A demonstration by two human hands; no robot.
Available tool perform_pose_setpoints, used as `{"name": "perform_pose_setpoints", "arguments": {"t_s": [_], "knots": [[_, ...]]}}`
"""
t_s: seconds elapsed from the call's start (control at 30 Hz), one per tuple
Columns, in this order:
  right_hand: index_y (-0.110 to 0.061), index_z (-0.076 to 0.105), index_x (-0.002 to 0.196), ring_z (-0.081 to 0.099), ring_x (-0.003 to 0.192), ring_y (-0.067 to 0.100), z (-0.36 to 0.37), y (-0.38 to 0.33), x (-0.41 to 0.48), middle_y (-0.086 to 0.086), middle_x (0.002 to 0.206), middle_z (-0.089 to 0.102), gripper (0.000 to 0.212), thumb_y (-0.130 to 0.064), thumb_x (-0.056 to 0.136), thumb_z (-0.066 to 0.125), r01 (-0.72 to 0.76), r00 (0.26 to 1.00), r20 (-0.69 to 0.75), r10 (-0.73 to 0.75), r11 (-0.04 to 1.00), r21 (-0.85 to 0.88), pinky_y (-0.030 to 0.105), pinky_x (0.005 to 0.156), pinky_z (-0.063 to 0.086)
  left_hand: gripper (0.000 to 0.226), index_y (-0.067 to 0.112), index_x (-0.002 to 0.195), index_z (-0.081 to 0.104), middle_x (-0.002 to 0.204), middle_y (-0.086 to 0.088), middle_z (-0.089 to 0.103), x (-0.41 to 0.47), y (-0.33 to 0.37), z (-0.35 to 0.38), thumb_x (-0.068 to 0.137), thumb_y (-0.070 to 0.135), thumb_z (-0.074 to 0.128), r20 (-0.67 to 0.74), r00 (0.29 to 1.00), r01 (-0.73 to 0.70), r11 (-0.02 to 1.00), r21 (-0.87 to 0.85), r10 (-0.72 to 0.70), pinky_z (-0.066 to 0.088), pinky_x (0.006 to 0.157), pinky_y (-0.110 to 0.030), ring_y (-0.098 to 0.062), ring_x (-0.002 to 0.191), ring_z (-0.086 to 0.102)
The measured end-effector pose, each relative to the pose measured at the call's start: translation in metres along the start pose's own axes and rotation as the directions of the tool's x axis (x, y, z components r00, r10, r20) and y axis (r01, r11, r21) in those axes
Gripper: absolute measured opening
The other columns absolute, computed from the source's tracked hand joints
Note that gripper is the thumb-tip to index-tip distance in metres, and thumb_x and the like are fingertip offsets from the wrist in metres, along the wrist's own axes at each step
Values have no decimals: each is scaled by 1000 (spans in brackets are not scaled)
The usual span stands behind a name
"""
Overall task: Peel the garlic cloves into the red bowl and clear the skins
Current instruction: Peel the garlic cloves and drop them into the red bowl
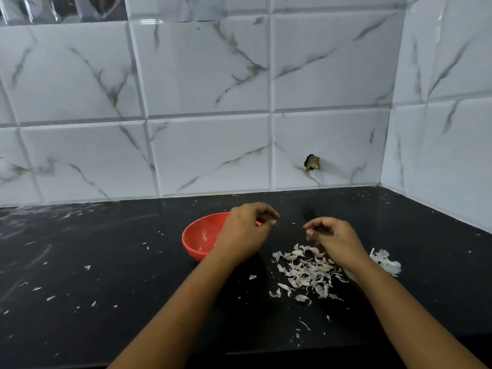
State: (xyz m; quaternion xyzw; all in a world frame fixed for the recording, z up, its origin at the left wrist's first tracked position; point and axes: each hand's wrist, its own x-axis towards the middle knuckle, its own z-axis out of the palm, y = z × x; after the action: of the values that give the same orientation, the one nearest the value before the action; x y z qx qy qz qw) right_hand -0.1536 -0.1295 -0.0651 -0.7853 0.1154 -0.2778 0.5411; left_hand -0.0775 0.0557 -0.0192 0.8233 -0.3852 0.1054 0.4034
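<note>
The left hand covers the red bowl's right side, so most of its inside is hidden. Whatever sits at the right hand's curled fingertips is too small to tell. That forearm hides part of the skins. Both arms run off the bottom edge; the dark lump on the wall is unclear

Bowl left of skins on counter

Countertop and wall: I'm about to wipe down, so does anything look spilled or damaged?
Yes. Garlic skins lie heaped on the black countertop right of the red bowl, with stray flecks scattered far to the left. On the tile wall, a dark, ragged patch mars one tile near the corner.
</note>
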Motion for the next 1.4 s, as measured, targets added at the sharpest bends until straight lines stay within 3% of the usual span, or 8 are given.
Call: {"name": "perform_pose_setpoints", "arguments": {"t_s": [0.07,0.2,0.37,0.57,0.87,1.07,1.23,1.4], "knots": [[-10,68,88,68,79,17,-3,1,-6,10,83,71,13,2,87,63,-48,998,-26,54,977,210,21,67,53,16,18,101,71,93,6,72,-3,8,20,86,14,66,63,997,-40,999,9,39,46,74,-6,2,73,60],[-3,67,87,66,71,12,-6,0,-19,11,78,69,11,6,87,61,-96,993,-17,113,904,418,17,62,55,17,16,100,70,93,-1,74,-10,9,56,83,16,71,116,993,-25,998,-62,32,54,78,-21,-4,77,66],[-4,68,87,65,68,15,-9,5,-26,6,71,71,11,6,86,63,-82,994,-32,106,901,426,19,63,56,12,22,96,71,86,6,73,-13,7,83,85,26,68,51,997,-60,998,-31,61,55,77,-33,-7,78,67],[-8,72,93,70,81,20,-8,7,-27,15,85,70,19,7,86,63,-33,997,-55,59,924,380,22,71,58,22,28,99,66,87,7,73,-20,0,85,84,40,54,-62,991,-119,993,6,119,54,71,-36,-11,79,68],[-7,72,96,72,81,19,-6,2,-36,8,81,73,18,5,85,66,-62,998,30,55,948,314,24,74,57,13,22,94,71,79,6,73,-21,0,83,84,25,63,-154,976,-160,986,-43,151,55,65,-35,-9,65,66],[-3,69,84,71,73,18,-10,2,-42,11,77,71,7,1,80,73,-27,999,-16,33,957,288,25,67,57,20,25,95,69,86,9,71,-24,7,82,83,27,53,-66,962,-261,964,48,263,52,67,-34,-8,66,62],[-8,71,84,68,69,15,-9,2,-42,7,71,72,7,-1,84,68,-29,998,-39,41,962,271,27,66,58,19,24,95,68,86,9,71,-24,2,85,85,30,53,-105,956,-273,962,18,274,52,67,-33,-8,68,63],[-12,73,81,68,65,11,-8,1,-40,5,70,73,11,-2,85,68,-12,998,-53,27,965,261,20,61,55,32,24,96,63,82,2,70,-23,-3,89,88,43,39,-31,952,-295,941,168,304,50,65,-39,-18,70,63]]}}
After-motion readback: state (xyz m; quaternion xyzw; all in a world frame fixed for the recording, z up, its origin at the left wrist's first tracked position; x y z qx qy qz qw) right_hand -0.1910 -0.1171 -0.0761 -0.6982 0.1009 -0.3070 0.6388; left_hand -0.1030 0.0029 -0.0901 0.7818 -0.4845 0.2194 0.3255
